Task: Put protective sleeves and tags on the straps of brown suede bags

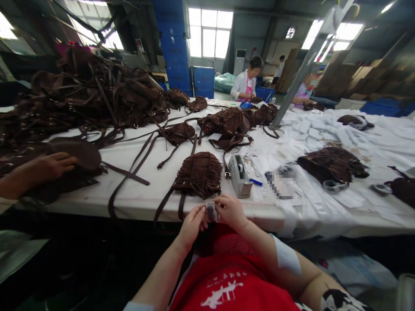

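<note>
A red apron with a white print (233, 285) fills the foreground as its wearer works at a long, white-covered table (266, 212). The left hand (193, 219) and right hand (231, 210) meet at the table's near edge, fingers curled and nearly closed, pinching a small clear packet (212, 213) between them; its dark contents are too small to identify. Just beyond the packet, a brown fringed bag (198, 175) lies on the table, its straps trailing over the edge. A tape dispenser (240, 177) stands to the bag's right, with a blue pen (256, 182) beside it. At far left, a co-worker's hand (56, 166) rests on a dark brown bag (82, 151), in front of a high heap of brown bags (123, 95). Across the table, a worker in a pink apron (240, 84) bends forward near a slanting gray post (295, 86).
</note>
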The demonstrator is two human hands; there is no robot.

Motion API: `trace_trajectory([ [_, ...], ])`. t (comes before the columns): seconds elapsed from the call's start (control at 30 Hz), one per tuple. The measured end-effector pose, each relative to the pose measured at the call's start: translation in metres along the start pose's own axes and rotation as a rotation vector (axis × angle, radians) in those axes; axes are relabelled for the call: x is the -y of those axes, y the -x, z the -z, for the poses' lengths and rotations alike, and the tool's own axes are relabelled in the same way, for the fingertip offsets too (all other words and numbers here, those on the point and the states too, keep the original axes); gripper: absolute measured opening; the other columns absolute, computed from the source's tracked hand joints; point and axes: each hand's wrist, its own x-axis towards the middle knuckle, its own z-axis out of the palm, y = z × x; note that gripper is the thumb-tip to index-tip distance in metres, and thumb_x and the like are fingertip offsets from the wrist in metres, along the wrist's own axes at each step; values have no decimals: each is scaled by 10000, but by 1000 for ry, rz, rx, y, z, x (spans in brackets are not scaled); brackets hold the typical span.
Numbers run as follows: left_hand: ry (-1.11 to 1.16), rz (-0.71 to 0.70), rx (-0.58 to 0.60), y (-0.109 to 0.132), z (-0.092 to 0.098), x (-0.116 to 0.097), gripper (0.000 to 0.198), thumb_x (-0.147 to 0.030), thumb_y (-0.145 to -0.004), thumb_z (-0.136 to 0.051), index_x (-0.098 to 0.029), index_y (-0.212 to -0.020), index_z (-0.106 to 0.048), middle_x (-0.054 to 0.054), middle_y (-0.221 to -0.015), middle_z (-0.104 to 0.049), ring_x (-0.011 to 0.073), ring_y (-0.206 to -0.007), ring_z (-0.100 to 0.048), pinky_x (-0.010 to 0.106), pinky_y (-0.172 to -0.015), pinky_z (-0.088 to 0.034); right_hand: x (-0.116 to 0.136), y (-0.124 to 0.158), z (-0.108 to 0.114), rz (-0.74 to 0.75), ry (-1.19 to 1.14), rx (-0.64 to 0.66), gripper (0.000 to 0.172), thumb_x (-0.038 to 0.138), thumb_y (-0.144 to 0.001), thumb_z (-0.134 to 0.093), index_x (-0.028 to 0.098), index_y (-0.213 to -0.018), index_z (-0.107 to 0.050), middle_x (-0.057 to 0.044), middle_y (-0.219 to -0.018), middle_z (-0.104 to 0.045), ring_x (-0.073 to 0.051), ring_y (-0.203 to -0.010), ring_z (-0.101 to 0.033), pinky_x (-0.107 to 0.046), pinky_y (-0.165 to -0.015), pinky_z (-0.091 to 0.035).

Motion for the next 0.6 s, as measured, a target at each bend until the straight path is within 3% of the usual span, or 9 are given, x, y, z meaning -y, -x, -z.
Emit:
trace_trajectory([
  [0.13,-201,-170,-101,-4,8,1,348,-342,-821,-534,-181,-1116,-621,67,-997,-682,107,-578,-542,241,-563,-454,-7,-5,-12,-288,-317,37,170,276,-798,-602,181,-820,-741,-47,-780,-728,-171,-679,-637,-248,-607,-460],
  [0.27,-221,-251,-86,-13,7,-5,355,-215,-722,-622,-207,-1071,-684,72,-1100,-666,136,-708,-591,270,-686,-493,-14,-6,-18,-426,-444,56,175,292,-751,-628,149,-720,-724,-34,-686,-710,-153,-614,-615,-218,-545,-431],
  [0.37,-133,-214,-73,-25,1,-3,286,-244,-674,-693,-196,-953,-732,68,-1006,-696,156,-755,-609,268,-699,-490,-17,-5,-19,-430,-384,66,195,305,-746,-632,141,-692,-723,-25,-646,-694,-138,-599,-597,-202,-530,-400],
  [0.43,-103,-157,-68,-34,-3,3,271,-315,-677,-711,-166,-902,-736,55,-830,-705,144,-671,-598,246,-613,-472,-20,-5,-18,-442,-308,75,219,317,-761,-620,138,-692,-725,-23,-638,-686,-129,-588,-587,-198,-519,-381],
  [0.53,-47,-53,-64,-44,-9,9,388,-430,-650,-739,-128,-893,-727,-3,-565,-623,102,-479,-507,210,-463,-386,-25,-4,-16,-481,-254,70,218,306,-765,-611,133,-699,-726,-18,-633,-676,-117,-569,-568,-199,-504,-351],
  [0.6,-8,8,-37,-47,-12,10,450,-466,-600,-773,-117,-880,-728,-16,-516,-602,91,-447,-490,204,-449,-381,-29,-3,-13,-496,-272,66,188,283,-741,-630,131,-679,-722,-10,-607,-660,-114,-562,-554,-199,-493,-334],
])
